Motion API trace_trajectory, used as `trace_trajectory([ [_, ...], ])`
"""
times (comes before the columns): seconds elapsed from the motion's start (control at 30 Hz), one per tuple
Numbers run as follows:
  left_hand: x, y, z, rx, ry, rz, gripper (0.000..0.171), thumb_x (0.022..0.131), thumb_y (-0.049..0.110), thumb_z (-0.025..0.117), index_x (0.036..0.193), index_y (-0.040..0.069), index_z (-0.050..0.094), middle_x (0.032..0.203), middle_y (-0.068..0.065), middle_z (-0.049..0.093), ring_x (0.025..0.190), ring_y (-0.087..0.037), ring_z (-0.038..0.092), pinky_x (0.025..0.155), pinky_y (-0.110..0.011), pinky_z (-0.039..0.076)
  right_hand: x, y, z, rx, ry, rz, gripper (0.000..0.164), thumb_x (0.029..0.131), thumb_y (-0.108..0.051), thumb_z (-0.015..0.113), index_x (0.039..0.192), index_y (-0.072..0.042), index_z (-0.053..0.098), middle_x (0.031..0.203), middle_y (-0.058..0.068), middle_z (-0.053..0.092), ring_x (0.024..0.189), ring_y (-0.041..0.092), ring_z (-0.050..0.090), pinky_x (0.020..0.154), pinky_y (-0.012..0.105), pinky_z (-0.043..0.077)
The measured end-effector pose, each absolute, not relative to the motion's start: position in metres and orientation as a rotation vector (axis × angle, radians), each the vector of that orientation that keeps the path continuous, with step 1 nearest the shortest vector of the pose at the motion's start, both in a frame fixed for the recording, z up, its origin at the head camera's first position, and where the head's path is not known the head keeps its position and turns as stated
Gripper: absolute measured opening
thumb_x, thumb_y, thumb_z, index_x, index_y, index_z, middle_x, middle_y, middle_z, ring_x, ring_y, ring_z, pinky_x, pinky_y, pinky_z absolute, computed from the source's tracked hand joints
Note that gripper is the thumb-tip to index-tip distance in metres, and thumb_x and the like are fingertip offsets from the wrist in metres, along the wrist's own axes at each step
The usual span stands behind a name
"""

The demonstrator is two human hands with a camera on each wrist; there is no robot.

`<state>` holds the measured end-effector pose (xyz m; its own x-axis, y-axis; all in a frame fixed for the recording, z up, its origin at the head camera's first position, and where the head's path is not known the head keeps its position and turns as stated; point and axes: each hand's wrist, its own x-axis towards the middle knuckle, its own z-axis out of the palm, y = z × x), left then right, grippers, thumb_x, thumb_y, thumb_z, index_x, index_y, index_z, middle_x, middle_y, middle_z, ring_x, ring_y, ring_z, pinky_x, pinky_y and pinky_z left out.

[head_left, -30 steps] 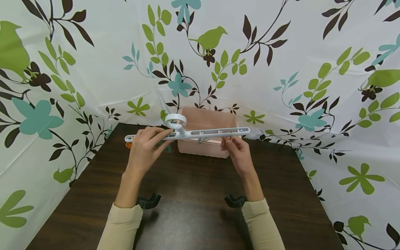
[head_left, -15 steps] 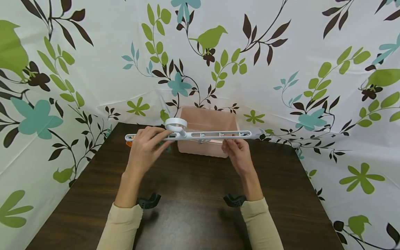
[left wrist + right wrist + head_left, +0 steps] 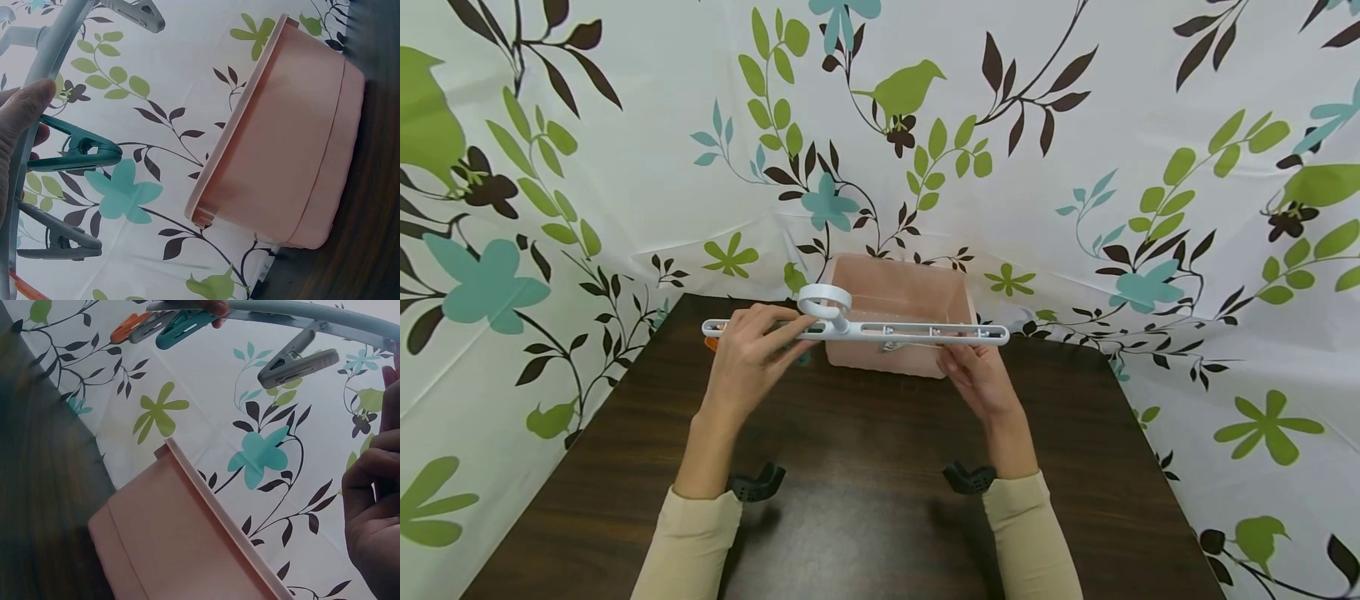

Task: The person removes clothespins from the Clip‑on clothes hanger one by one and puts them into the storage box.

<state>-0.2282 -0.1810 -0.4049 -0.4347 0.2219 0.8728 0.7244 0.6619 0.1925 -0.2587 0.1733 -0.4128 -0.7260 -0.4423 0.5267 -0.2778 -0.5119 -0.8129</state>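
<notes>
A white clip hanger [image 3: 910, 334], a long slotted bar with a ring-shaped hook [image 3: 825, 300], is held level above the table. My left hand [image 3: 748, 354] grips its bar left of the hook, thumb along one side. At the right end my right hand [image 3: 981, 379] holds the bar from below with curled fingers; its fingertips are partly hidden. Under the bar hang a teal clip [image 3: 75, 150], a grey clip [image 3: 59, 234] and an orange clip [image 3: 128, 328] near the left hand. Another grey clip [image 3: 297, 361] hangs between the hands.
A pink plastic bin [image 3: 887, 358] stands at the back of the dark wooden table [image 3: 857, 467], behind the hanger. A white cloth with leaf and bird prints [image 3: 1037, 192] surrounds the table at the back and sides.
The right end of the hanger has lowered slightly, so the bar lies more level. My right hand has shifted a little right and down; the left hand keeps its grip.
</notes>
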Motion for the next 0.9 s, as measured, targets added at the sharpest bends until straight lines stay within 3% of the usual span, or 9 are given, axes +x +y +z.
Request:
trace_trajectory([
  [0.13, -0.228, -0.182, -0.405, -0.745, -1.975, -0.713, 0.047, 0.104, 0.051, 0.062, 0.122, 0.012, 0.083, 0.108, -0.01, 0.077, 0.103, -0.032, 0.068, 0.087, -0.047, 0.048, -0.26, 0.176, -0.411, -1.119, 1.449, -2.357, 0.022, 0.11, -0.024, 0.064, 0.11, -0.007, 0.078, 0.066, -0.001, 0.044, 0.047, 0.012, 0.025, 0.059, 0.033, 0.018],
  [0.3, -0.228, -0.182, -0.404, -0.764, -1.971, -0.742, 0.036, 0.098, 0.039, 0.077, 0.12, 0.011, 0.083, 0.109, -0.011, 0.078, 0.103, -0.032, 0.068, 0.089, -0.048, 0.048, -0.261, 0.18, -0.409, -1.147, 1.419, -2.302, 0.024, 0.11, -0.025, 0.064, 0.114, -0.006, 0.078, 0.064, 0.0, 0.043, 0.045, 0.011, 0.023, 0.057, 0.032, 0.018],
  [0.37, -0.228, -0.181, -0.404, -0.772, -1.97, -0.754, 0.036, 0.098, 0.04, 0.077, 0.12, 0.011, 0.083, 0.108, -0.01, 0.078, 0.103, -0.032, 0.068, 0.088, -0.046, 0.048, -0.26, 0.182, -0.407, -1.147, 1.429, -2.281, 0.021, 0.111, -0.023, 0.063, 0.11, -0.007, 0.076, 0.064, 0.0, 0.042, 0.046, 0.012, 0.023, 0.059, 0.031, 0.018],
  [0.53, -0.228, -0.179, -0.404, -0.797, -1.973, -0.779, 0.032, 0.096, 0.034, 0.081, 0.121, 0.013, 0.083, 0.107, -0.009, 0.078, 0.101, -0.03, 0.067, 0.086, -0.044, 0.047, -0.254, 0.19, -0.397, -1.166, 1.489, -2.217, 0.033, 0.116, -0.014, 0.049, 0.103, -0.009, 0.079, 0.062, 0.002, 0.04, 0.051, 0.016, 0.024, 0.062, 0.033, 0.02],
  [0.7, -0.229, -0.177, -0.403, -0.824, -1.987, -0.787, 0.047, 0.078, 0.009, 0.095, 0.122, 0.015, 0.083, 0.107, -0.009, 0.077, 0.101, -0.029, 0.067, 0.087, -0.045, 0.047, -0.256, 0.196, -0.392, -1.264, 1.501, -2.16, 0.051, 0.118, -0.003, 0.032, 0.101, -0.005, 0.08, 0.062, 0.004, 0.039, 0.051, 0.018, 0.025, 0.056, 0.034, 0.021],
  [0.83, -0.228, -0.177, -0.405, -0.847, -1.997, -0.804, 0.049, 0.075, 0.007, 0.097, 0.122, 0.014, 0.083, 0.105, -0.009, 0.077, 0.1, -0.029, 0.067, 0.089, -0.046, 0.048, -0.259, 0.202, -0.395, -1.264, 1.522, -2.139, 0.051, 0.118, -0.004, 0.031, 0.1, -0.002, 0.079, 0.063, 0.003, 0.041, 0.051, 0.019, 0.025, 0.051, 0.033, 0.019],
  [0.9, -0.228, -0.177, -0.406, -0.862, -1.999, -0.817, 0.042, 0.08, 0.014, 0.095, 0.121, 0.014, 0.083, 0.104, -0.008, 0.076, 0.098, -0.029, 0.067, 0.088, -0.046, 0.048, -0.26, 0.204, -0.398, -1.255, 1.526, -2.12, 0.051, 0.118, -0.004, 0.03, 0.1, -0.002, 0.078, 0.062, 0.003, 0.041, 0.051, 0.018, 0.025, 0.049, 0.032, 0.018],
])
